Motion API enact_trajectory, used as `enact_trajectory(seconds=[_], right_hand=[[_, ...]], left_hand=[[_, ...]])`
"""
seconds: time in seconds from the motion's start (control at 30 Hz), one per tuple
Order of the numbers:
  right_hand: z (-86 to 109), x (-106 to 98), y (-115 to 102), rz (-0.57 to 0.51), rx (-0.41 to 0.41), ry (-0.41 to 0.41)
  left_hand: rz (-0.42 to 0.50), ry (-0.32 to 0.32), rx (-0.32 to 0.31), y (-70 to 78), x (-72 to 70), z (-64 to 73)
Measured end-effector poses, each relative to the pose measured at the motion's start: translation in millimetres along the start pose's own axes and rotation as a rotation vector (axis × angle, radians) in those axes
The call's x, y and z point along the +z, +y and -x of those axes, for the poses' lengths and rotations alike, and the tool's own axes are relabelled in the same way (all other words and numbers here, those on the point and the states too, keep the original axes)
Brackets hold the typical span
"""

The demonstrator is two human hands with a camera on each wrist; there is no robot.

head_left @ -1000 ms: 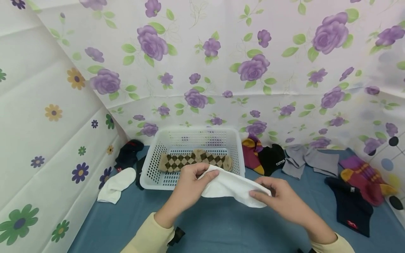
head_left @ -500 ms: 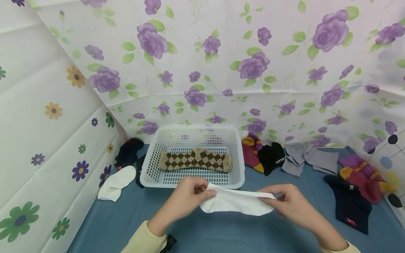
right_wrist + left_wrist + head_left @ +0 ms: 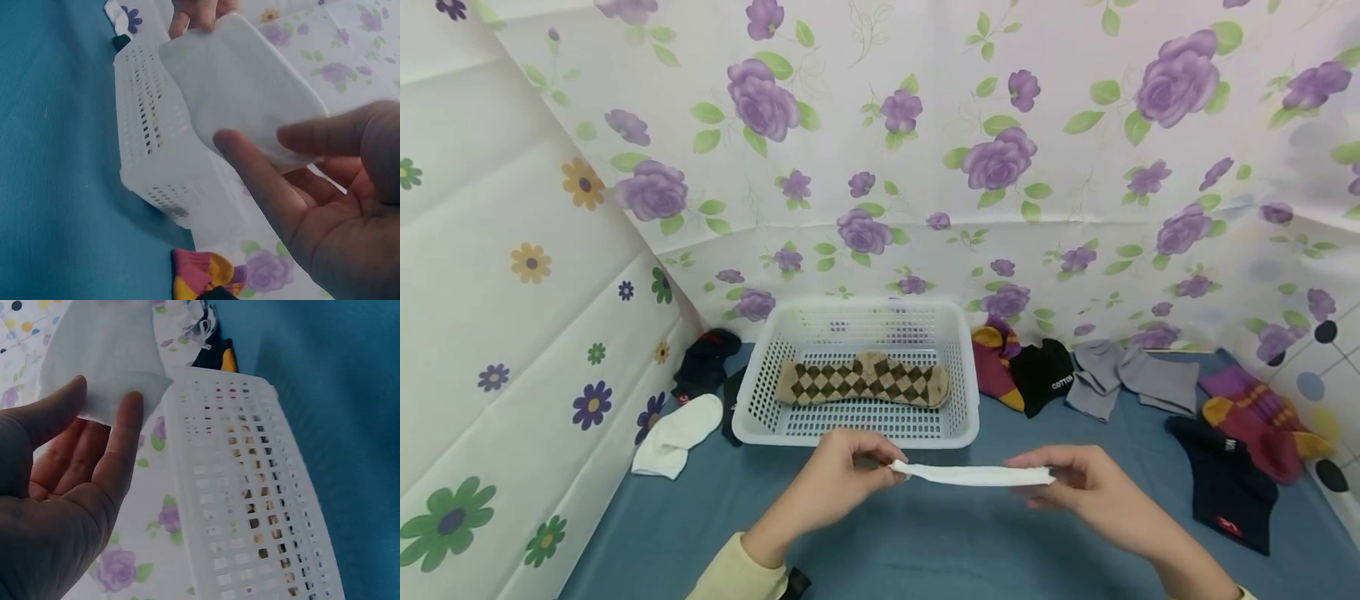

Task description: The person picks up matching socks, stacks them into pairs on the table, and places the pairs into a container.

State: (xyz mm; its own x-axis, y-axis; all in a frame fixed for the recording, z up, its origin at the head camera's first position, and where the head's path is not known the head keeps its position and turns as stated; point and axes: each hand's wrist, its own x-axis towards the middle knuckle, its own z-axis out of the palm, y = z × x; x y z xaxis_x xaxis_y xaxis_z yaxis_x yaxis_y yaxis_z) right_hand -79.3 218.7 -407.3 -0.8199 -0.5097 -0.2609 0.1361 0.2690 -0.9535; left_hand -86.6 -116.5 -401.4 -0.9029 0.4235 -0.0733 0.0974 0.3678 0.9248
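A white sock (image 3: 973, 475) is stretched between both hands above the table, just in front of the basket, and looks like a thin flat strip in the head view. My left hand (image 3: 852, 473) pinches one end between thumb and fingers. At the other end my right hand (image 3: 1086, 483) pinches it the same way. The right wrist view shows the broad face of the sock (image 3: 244, 81), held out flat. Behind the hands stands a white plastic basket (image 3: 966, 417), with beige and brown diamond-patterned socks (image 3: 861, 379) lying inside.
On the left lie another white sock (image 3: 677, 433) and a dark sock (image 3: 706, 360). To the right are a maroon and yellow sock (image 3: 997, 367), a black sock (image 3: 1041, 375), grey socks (image 3: 1157, 382), a second maroon sock (image 3: 1255, 429) and a navy sock (image 3: 1232, 492). Flowered sheets (image 3: 880, 167) rise behind.
Both hands have come lower and nearer, away from the basket. The white sock has turned from hanging with its side showing to lying level, edge toward the head camera.
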Motion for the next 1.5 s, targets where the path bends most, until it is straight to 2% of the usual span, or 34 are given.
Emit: enact_trajectory(seconds=[0.07,0.2,0.27,0.37,0.53,0.7,0.8,0.97,1.1,1.2,1.27,1.4,1.5], right_hand=[[0.3,-1,3,0.055,-0.024,-0.002],[-2.2,-2,11,0.17,0.011,0.01],[-6.8,-1,17,0.201,0.055,0.038],[-17.5,3,29,0.288,0.089,0.13],[-32.8,22,48,0.477,0.08,0.264],[-39.1,40,60,0.618,0.065,0.335],[-40.2,45,64,0.667,0.055,0.341],[-38.7,47,70,0.7,0.067,0.276],[-37.0,45,70,0.698,0.071,0.212],[-34.7,41,68,0.688,0.072,0.136],[-32.4,39,65,0.689,0.072,0.116],[-29.5,42,54,0.742,0.056,0.192],[-30.3,49,50,0.798,0.044,0.249]], left_hand=[[-0.001,-0.009,0.018,-4.4,2.0,0.7],[-0.061,-0.027,0.079,-16.3,8.1,0.8],[-0.135,-0.032,0.108,-23.4,11.8,-0.8],[-0.255,-0.063,0.129,-33.5,18.2,-5.0],[-0.516,-0.117,0.169,-46.1,29.2,-12.5],[-0.684,-0.147,0.201,-55.5,35.7,-16.7],[-0.723,-0.169,0.201,-58.8,37.3,-19.1],[-0.768,-0.196,0.221,-64.2,40.5,-20.6],[-0.794,-0.186,0.242,-65.7,40.9,-19.0],[-0.825,-0.166,0.247,-61.9,39.3,-16.3],[-0.843,-0.145,0.235,-57.8,38.2,-14.9],[-0.838,-0.094,0.189,-47.9,39.1,-14.9],[-0.816,-0.079,0.155,-45.8,44.7,-17.7]])
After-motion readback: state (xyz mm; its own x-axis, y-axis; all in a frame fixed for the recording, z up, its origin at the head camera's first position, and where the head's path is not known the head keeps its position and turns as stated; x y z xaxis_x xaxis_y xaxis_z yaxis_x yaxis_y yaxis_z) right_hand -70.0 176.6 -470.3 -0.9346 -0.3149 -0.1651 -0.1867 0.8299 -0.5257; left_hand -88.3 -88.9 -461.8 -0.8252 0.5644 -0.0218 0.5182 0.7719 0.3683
